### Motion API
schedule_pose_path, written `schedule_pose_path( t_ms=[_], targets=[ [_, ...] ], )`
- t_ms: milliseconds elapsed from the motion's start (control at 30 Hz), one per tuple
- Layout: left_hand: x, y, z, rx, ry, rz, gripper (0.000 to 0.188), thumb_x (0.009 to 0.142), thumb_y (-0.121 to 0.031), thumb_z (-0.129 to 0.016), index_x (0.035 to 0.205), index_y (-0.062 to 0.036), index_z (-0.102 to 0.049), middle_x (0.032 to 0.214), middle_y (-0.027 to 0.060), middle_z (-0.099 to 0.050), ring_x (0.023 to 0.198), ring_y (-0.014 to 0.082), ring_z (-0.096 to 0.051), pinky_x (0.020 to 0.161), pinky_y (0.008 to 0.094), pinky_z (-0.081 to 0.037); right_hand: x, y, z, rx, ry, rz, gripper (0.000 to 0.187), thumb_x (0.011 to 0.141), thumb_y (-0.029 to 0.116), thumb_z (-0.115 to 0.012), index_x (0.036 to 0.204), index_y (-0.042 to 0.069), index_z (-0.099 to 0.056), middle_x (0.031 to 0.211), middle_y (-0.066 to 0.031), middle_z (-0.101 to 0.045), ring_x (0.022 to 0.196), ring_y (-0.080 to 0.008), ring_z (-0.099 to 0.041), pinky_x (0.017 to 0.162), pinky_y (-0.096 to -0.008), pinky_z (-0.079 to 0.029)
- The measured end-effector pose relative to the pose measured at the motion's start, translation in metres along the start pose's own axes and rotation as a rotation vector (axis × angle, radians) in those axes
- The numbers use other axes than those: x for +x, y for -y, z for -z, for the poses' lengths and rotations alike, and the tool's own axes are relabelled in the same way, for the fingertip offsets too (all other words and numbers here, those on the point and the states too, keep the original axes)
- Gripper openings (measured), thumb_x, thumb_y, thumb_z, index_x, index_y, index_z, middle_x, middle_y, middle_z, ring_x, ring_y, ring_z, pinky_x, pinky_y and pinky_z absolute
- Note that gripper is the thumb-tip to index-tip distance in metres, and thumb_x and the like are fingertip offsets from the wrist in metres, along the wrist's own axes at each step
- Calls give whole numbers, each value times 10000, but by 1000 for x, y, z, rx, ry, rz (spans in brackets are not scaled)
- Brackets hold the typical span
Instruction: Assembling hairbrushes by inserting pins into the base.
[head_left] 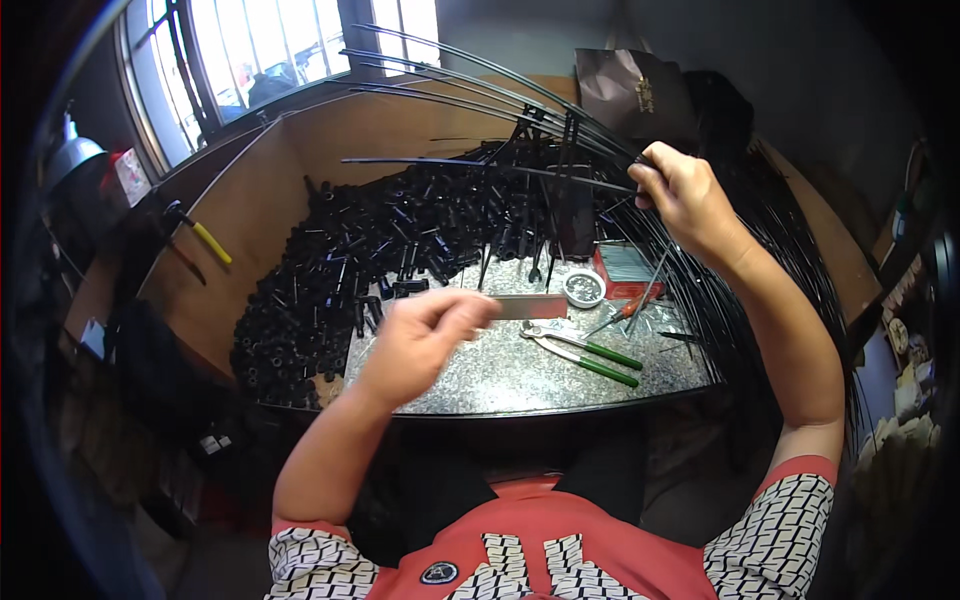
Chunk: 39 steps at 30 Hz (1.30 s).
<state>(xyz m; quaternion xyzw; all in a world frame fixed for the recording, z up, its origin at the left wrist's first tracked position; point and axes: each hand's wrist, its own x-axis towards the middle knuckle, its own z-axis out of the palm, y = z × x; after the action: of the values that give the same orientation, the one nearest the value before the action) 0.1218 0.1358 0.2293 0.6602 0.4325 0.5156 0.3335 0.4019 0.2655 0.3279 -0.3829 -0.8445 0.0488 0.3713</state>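
Observation:
My right hand [690,195], raised at the right, is closed round a bundle of long thin black rods [500,90] that fan out toward the window. Over the table's left part, my left hand [425,340] is slightly blurred, its fingers curled in and its thumb against them; whatever is in it is hidden. Beside its fingertips is a flat metal strip [532,307], and I cannot tell whether they touch. Pincers with green handles [590,358] lie on the speckled tabletop [450,385]. A red-handled screwdriver [632,308] rests to their right.
A large heap of short black tubular parts [400,225] fills the back and left. More long black rods [745,290] lie along the right. A small round dish [584,288] stands before a red box [622,270]. A yellow-handled tool [212,243] hangs on the left panel [240,200].

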Motion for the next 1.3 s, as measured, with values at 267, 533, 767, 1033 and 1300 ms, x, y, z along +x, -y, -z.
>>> schedule_pose_path(
  t_ms=[267, 533, 767, 1033, 1300],
  targets=[
    [20, -17, -90, -538, 105, 266, 556, 1027, -383, -378, 1426, -4, -297, 1461, 131, -365, 1315, 223, -397, 1067, 373, -348, -4, 27, -50, -25, -146, 293, 111, 904, 52, -589, 922, -17, -503, 689, -214, -556, 637, -404, -561, 552, -407, -433],
    [66, 10, -90, -1104, -328, -80, 246, 1033, -271, -392, 1102, -52, -481, 1040, 139, -615, 1017, 257, -603, 924, 422, -476, -6, 42, -57, 13, -153, 319, 85, 896, 46, -593, 927, -14, -541, 722, -196, -594, 646, -352, -604, 572, -381, -461],
    [46, 16, -86, -854, -423, 0, 259, 1043, -245, -367, 1030, -9, -475, 878, 121, -619, 811, 213, -655, 747, 334, -540, 25, -4, -8, -173, -313, 197, 171, 935, 123, -569, 928, -48, -567, 727, -229, -559, 618, -370, -523, 604, -373, -439],
    [12, 20, -112, -806, -301, 30, 236, 1031, -240, -404, 1028, -18, -486, 904, 153, -646, 835, 248, -682, 745, 325, -561, 19, 0, -10, -120, -174, -7, 253, 915, 210, -594, 948, -40, -599, 775, -212, -614, 698, -326, -606, 664, -378, -469],
    [3, 17, -114, -798, -243, 21, 253, 1030, -244, -410, 1048, -4, -487, 913, 164, -653, 844, 260, -684, 769, 355, -564, 26, -28, -7, -188, -162, -24, 216, 906, 165, -591, 952, -44, -611, 760, -199, -611, 707, -304, -615, 672, -385, -466]
  ],
)
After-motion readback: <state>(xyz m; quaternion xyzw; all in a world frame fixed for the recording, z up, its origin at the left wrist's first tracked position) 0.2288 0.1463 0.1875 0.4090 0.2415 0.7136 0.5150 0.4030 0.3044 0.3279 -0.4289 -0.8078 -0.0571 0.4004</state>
